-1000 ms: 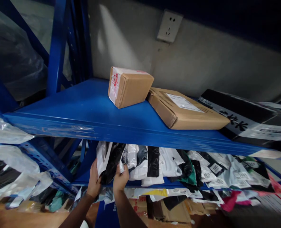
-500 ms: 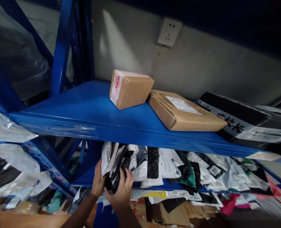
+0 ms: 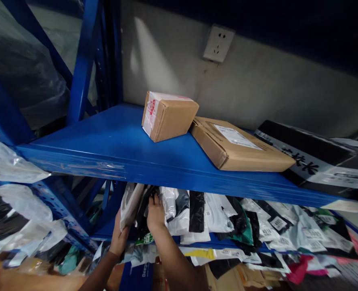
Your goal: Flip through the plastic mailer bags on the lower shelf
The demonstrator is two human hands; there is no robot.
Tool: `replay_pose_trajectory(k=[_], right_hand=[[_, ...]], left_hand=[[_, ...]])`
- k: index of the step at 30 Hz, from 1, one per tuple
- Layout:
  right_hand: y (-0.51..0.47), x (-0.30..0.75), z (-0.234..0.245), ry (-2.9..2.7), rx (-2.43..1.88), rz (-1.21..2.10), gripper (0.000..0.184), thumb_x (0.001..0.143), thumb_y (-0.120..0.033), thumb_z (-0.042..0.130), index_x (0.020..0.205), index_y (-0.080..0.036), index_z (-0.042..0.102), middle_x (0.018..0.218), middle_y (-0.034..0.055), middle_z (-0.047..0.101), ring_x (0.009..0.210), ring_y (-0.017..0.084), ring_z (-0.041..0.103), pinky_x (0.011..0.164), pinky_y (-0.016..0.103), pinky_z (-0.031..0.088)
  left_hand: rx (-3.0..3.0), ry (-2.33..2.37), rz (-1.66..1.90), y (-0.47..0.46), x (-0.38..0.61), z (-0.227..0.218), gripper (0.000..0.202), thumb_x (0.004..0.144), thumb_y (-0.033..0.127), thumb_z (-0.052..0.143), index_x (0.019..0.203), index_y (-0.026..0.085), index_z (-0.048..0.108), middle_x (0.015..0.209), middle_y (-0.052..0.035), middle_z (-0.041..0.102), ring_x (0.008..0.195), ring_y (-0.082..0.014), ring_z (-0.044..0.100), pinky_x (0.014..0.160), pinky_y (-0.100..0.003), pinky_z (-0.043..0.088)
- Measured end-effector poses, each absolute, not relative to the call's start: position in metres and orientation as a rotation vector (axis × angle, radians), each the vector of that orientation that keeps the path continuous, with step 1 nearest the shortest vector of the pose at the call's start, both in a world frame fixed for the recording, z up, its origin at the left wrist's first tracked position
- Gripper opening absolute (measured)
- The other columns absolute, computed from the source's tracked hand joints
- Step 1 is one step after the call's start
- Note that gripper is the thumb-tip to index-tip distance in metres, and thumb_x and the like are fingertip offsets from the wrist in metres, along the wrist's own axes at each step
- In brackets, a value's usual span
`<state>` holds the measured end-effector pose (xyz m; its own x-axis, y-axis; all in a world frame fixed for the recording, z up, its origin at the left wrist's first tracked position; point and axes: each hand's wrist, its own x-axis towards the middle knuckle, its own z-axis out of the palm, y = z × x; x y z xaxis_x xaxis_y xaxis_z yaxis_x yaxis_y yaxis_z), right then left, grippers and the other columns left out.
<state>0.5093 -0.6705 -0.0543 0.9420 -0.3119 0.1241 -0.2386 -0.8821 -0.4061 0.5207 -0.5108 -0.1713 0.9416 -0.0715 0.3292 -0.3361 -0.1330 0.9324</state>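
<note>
Two hands work among poly mailer bags standing in a row on the lower shelf [image 3: 112, 231] of a blue steel rack. Left hand [image 3: 119, 239]: grip closed around the lower edge of a white mailer bag [image 3: 129, 205], tilting it leftward away from the row. Right hand [image 3: 155, 212]: fingers pushed into the gap between that white bag and a black mailer bag [image 3: 143, 210]; fingertips are buried in the plastic, so I cannot tell whether they pinch anything or only part the bags. Both bags sit at the left end of the lower shelf, just under the front edge of the upper shelf.

Judgement: step in hand looks like leafing through the packed bags one at a time, at the very start of the row. Next move would call for holding the white bag aside while the right fingers close on a single bag without dragging its neighbours over the front edge.

Further right along the lower shelf: more white, black and green mailers [image 3: 242, 226] with printed labels, some hanging over the front edge. Upper shelf [image 3: 106, 141]: small cardboard box [image 3: 169, 115] touching a flat cardboard parcel [image 3: 242, 147], then a black carton [image 3: 318, 157] toward the right end. Behind, a grey wall with a socket [image 3: 218, 43]. Lighting dim.
</note>
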Motion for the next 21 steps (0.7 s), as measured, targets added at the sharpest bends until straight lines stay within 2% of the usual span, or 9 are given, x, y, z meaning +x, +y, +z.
replay_pose_trajectory(k=[3, 5, 7, 9, 11, 15, 18, 21], right_hand=[[-0.668, 0.509, -0.046, 0.376, -2.721, -0.162, 0.044, 0.079, -0.009, 0.053, 0.121, -0.007, 0.062, 0.142, 0.0218, 0.046, 0.124, 0.033, 0.052, 0.101, 0.043, 0.045], [-0.663, 0.506, -0.038, 0.426, -2.727, -0.141, 0.038, 0.083, -0.024, 0.054, 0.114, -0.004, 0.065, 0.137, 0.0258, 0.049, 0.122, 0.037, 0.051, 0.1, 0.047, 0.044], [-0.655, 0.503, -0.032, 0.455, -2.721, -0.221, 0.04, 0.085, -0.037, 0.053, 0.105, -0.006, 0.069, 0.134, 0.0249, 0.051, 0.123, 0.039, 0.047, 0.101, 0.051, 0.041], [-0.647, 0.501, -0.032, 0.49, -2.688, -0.302, 0.041, 0.08, -0.041, 0.058, 0.102, -0.009, 0.07, 0.13, 0.0223, 0.052, 0.12, 0.04, 0.047, 0.1, 0.052, 0.04], [-0.644, 0.5, -0.04, 0.536, -2.642, -0.351, 0.037, 0.077, -0.034, 0.061, 0.104, -0.01, 0.068, 0.123, 0.0208, 0.055, 0.112, 0.04, 0.05, 0.094, 0.054, 0.042], [-0.657, 0.501, -0.065, 0.484, -2.546, -0.468, 0.027, 0.078, -0.012, 0.047, 0.094, -0.012, 0.069, 0.11, 0.0176, 0.061, 0.104, 0.032, 0.055, 0.094, 0.047, 0.044], [-0.671, 0.502, -0.078, 0.444, -2.501, -0.518, 0.029, 0.079, -0.009, 0.044, 0.096, -0.013, 0.068, 0.11, 0.0152, 0.062, 0.104, 0.027, 0.057, 0.096, 0.04, 0.045], [-0.675, 0.5, -0.081, 0.405, -2.466, -0.568, 0.031, 0.081, -0.01, 0.042, 0.1, -0.011, 0.066, 0.112, 0.0171, 0.061, 0.105, 0.028, 0.057, 0.096, 0.043, 0.045]], left_hand=[[1.709, -0.34, 0.231, -0.497, 0.526, -0.172, 0.069, 0.088, 0.051, 0.039, 0.143, 0.011, 0.032, 0.148, -0.0202, 0.037, 0.139, -0.0381, 0.03, 0.117, -0.059, 0.021], [1.717, -0.388, 0.225, -0.491, 0.527, -0.168, 0.071, 0.087, 0.053, 0.041, 0.143, 0.01, 0.033, 0.148, -0.0204, 0.037, 0.14, -0.0386, 0.03, 0.117, -0.059, 0.022], [1.721, -0.439, 0.218, -0.489, 0.526, -0.163, 0.068, 0.088, 0.052, 0.042, 0.143, 0.013, 0.034, 0.148, -0.0182, 0.038, 0.139, -0.037, 0.031, 0.117, -0.056, 0.025], [1.726, -0.458, 0.226, -0.491, 0.524, -0.16, 0.066, 0.089, 0.052, 0.04, 0.143, 0.016, 0.033, 0.148, -0.0169, 0.039, 0.139, -0.0361, 0.032, 0.116, -0.056, 0.026], [1.732, -0.46, 0.235, -0.493, 0.522, -0.16, 0.065, 0.09, 0.052, 0.039, 0.144, 0.018, 0.031, 0.148, -0.0171, 0.038, 0.139, -0.0363, 0.031, 0.115, -0.058, 0.026], [1.746, -0.498, 0.234, -0.491, 0.52, -0.16, 0.063, 0.09, 0.051, 0.04, 0.146, 0.023, 0.028, 0.149, -0.0152, 0.035, 0.139, -0.0363, 0.031, 0.114, -0.059, 0.025], [1.832, -0.669, 0.248, -0.484, 0.521, -0.159, 0.064, 0.09, 0.055, 0.037, 0.147, 0.029, 0.025, 0.15, -0.0147, 0.032, 0.139, -0.0375, 0.03, 0.111, -0.063, 0.026], [1.954, -0.83, 0.213, -0.477, 0.523, -0.159, 0.07, 0.089, 0.058, 0.038, 0.149, 0.029, 0.017, 0.153, -0.018, 0.02, 0.14, -0.0397, 0.026, 0.109, -0.067, 0.027]])
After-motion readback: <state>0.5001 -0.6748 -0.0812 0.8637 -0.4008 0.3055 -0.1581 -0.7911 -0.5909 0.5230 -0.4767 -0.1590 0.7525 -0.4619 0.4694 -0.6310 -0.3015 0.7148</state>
